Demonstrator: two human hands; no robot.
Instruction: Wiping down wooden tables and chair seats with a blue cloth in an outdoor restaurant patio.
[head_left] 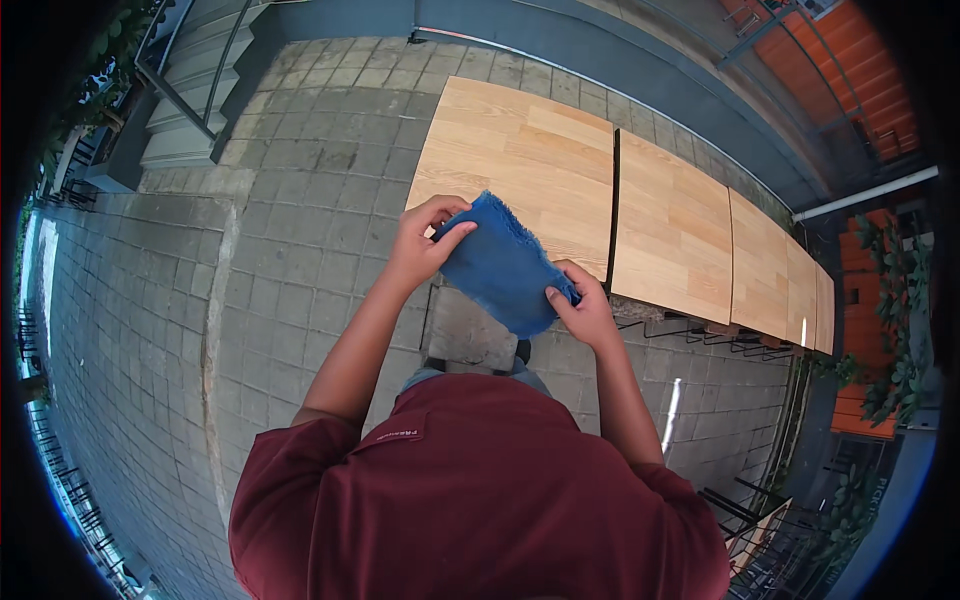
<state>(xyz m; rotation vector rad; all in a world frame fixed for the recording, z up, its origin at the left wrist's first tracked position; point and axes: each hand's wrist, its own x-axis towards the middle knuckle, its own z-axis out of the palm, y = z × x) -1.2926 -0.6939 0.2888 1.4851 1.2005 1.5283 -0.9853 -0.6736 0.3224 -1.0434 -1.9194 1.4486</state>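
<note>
Between my two hands a blue cloth [495, 265] with a frayed upper edge is stretched out, tilted down to the right. My left hand [432, 235] pinches its upper left corner between thumb and fingers. At the right end, my right hand [583, 303] grips the other corner, thumb on top. The cloth is held up in front of me, over the near edge of a light wooden table [520, 140]. Its lower edge hangs loose.
More wooden tabletops [672, 215] run in a row to the right, split by a dark gap. Grey paving [310, 230] spreads to the left. Metal stairs [195, 100] rise at the far left, and a grey wall [560, 40] stands behind the tables.
</note>
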